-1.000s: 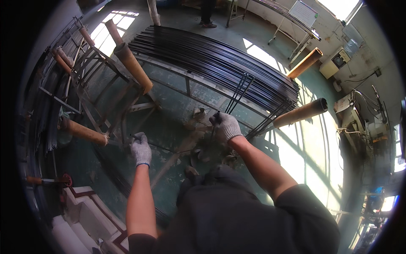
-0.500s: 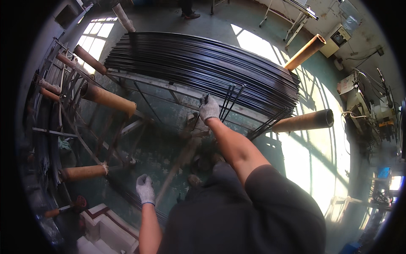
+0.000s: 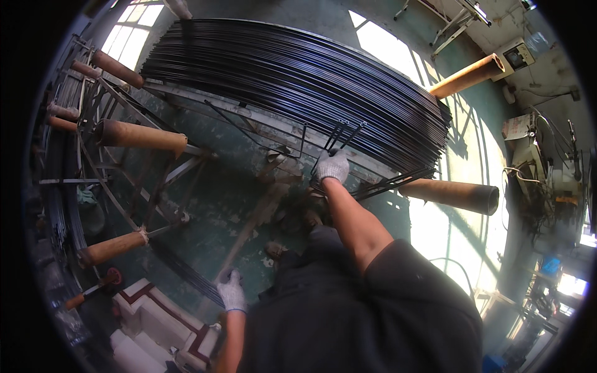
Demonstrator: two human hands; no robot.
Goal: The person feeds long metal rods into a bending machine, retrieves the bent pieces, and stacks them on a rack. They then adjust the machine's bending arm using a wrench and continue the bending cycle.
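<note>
Both my hands wear pale knitted gloves. My right hand is closed around thin black bent rods at the near edge of the rack; their upper ends stick up past my fingers. Just left of it, another bent black rod stands upright at the rack edge. A wide layer of long black rods lies across the rack beyond. Low on the left, my left hand hangs with loosely bent fingers apart and nothing visible in it. Behind it, thin dark rods lie low, near the floor.
Brown tube-covered posts jut from the rack's right end, with another tube on the metal frame at left. A white box-like piece with dark red trim is at lower left. Machinery lines the right wall.
My right hand has moved right and slightly down, from the single upright rod to the group of rods. My left hand has shifted right and down. The view has tilted.
</note>
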